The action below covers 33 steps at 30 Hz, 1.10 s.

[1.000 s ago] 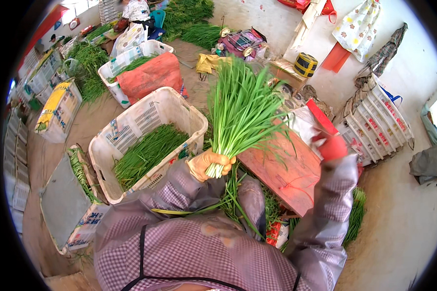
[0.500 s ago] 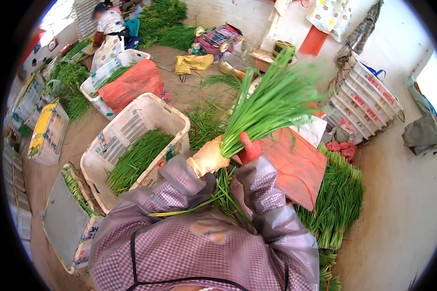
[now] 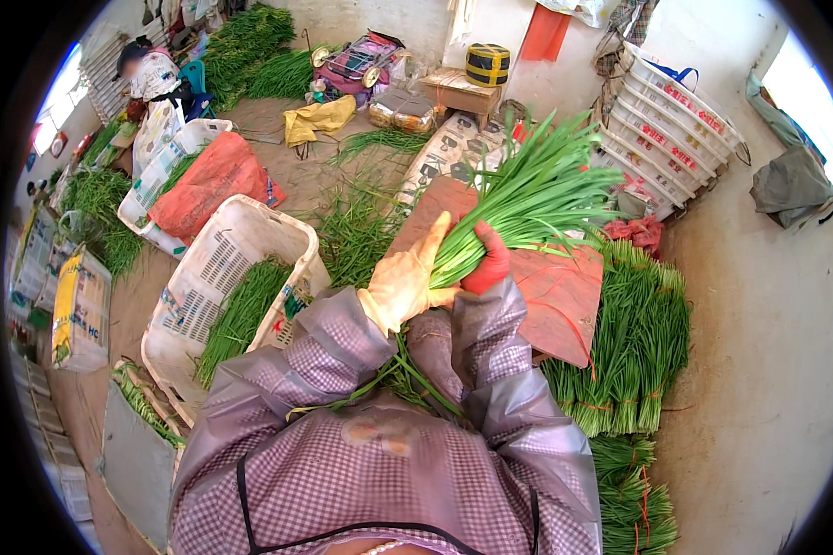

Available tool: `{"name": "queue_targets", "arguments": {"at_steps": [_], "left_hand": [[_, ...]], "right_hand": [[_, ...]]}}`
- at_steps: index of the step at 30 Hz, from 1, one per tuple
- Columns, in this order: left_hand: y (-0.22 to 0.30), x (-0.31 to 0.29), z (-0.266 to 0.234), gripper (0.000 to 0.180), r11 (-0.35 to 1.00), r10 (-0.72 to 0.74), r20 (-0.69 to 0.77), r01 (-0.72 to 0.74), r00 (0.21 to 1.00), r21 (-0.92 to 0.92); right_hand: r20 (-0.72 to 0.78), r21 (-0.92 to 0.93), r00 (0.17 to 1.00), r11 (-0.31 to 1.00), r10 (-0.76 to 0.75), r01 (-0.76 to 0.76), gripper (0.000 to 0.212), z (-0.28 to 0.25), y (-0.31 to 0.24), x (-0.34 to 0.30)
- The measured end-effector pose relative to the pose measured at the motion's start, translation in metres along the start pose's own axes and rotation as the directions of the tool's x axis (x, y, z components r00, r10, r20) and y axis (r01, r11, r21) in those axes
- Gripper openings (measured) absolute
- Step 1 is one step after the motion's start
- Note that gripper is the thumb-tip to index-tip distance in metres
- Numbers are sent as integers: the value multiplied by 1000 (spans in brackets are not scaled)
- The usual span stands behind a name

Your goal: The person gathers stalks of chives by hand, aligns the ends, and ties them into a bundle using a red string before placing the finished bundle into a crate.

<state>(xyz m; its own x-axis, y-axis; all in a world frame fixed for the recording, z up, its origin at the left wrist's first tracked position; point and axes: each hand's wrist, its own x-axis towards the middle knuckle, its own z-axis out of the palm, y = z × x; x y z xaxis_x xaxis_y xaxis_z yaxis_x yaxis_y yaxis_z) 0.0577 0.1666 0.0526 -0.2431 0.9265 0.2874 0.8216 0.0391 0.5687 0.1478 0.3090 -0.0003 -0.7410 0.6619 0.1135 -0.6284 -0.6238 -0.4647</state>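
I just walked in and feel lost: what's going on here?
One person's red-gloved right hand grips a bunch of long green leaves, probably garlic chives; the open, yellow-gloved left hand rests against its stem ends. The bunch is over a reddish board. Tied bundles lie to the right, and a white plastic crate holding more greens stands at the left.

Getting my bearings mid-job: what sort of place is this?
Likely an indoor produce sorting and bundling room: tied green bundles lie at the right, a white crate holds loose greens, and a stack of white baskets stands beyond.
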Motion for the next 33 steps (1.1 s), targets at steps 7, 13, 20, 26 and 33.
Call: {"name": "queue_targets", "arguments": {"at_steps": [7, 13, 20, 26, 33], "left_hand": [[-3, 23, 16, 52, 878, 477, -334, -461, 813, 130], [2, 43, 27, 17, 845, 499, -496, -527, 711, 93], [-2, 47, 45, 22, 423, -200, -222, -120, 954, -898], [-40, 27, 46, 20, 53, -194, -61, -52, 979, -997], [-105, 4, 18, 20, 74, -218, 80, 98, 973, -992]], "right_hand": [[-67, 68, 987, 986, -148, 153, 26, -11, -10, 5], [-185, -30, 943, 961, -275, 274, 33, -35, -28, 14], [-130, 43, 962, 968, -239, 247, 33, -42, -58, 30], [-48, -130, 964, 959, -261, 253, 39, -42, -82, 40], [22, -344, 917, 858, -398, 381, 40, -27, -90, 51]]}}
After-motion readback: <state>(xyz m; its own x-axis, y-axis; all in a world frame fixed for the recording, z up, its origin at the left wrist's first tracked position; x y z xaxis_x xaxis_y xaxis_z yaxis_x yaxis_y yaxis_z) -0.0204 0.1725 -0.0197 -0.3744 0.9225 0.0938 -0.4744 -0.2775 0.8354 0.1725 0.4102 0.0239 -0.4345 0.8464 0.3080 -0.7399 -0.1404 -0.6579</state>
